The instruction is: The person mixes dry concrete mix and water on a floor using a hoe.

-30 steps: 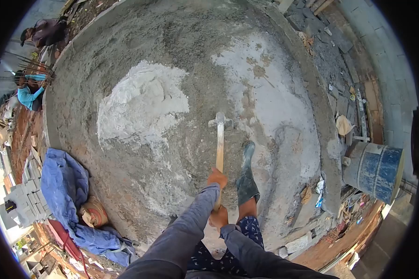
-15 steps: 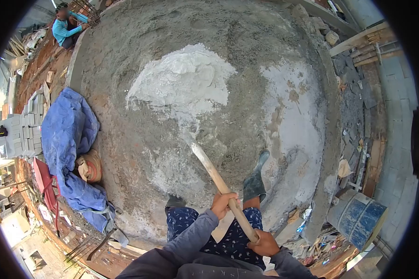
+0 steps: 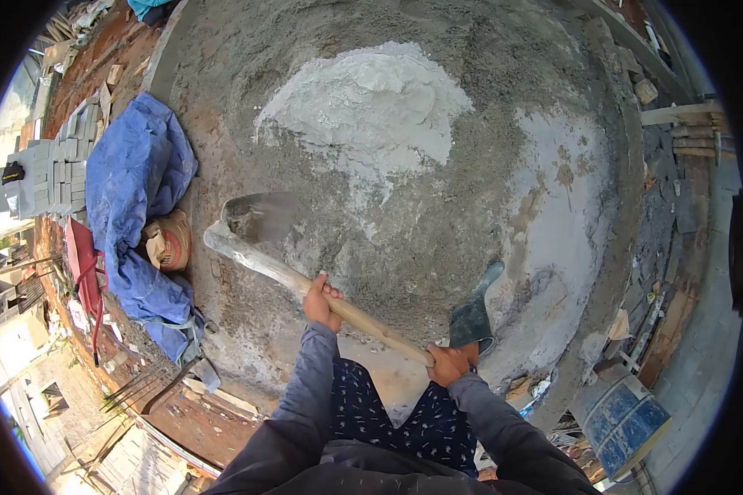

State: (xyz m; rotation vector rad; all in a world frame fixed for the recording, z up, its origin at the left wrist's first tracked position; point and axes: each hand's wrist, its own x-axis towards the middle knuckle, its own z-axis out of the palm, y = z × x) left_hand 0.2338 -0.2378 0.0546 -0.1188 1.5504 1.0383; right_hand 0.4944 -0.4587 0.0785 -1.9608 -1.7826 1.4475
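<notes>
A long wooden-handled hoe (image 3: 363,320) runs from lower right to upper left, its broad metal blade over the grey mix at the left. My left hand (image 3: 320,304) is wrapped round the middle of the handle. Near the handle's end my right hand (image 3: 448,365) grips it, close to my knee. Beyond the blade, to the upper right, lies a mound of pale grey powder (image 3: 371,99) on darker wet-looking sand (image 3: 504,58). My rubber boot (image 3: 472,315) stands on the ground right of the handle.
A blue tarp (image 3: 132,165) lies at the left beside a paper sack (image 3: 170,241), grey blocks (image 3: 58,177) and a red wheelbarrow (image 3: 82,260). A blue drum (image 3: 623,421) stands at the lower right. Part of a person in blue (image 3: 147,7) shows at the top left.
The hoe has swung left, and its blade now shows clear of the powder mound. Both hands moved with it, my left hand farther left and up. The view has shifted, leaving the other person mostly out of frame.
</notes>
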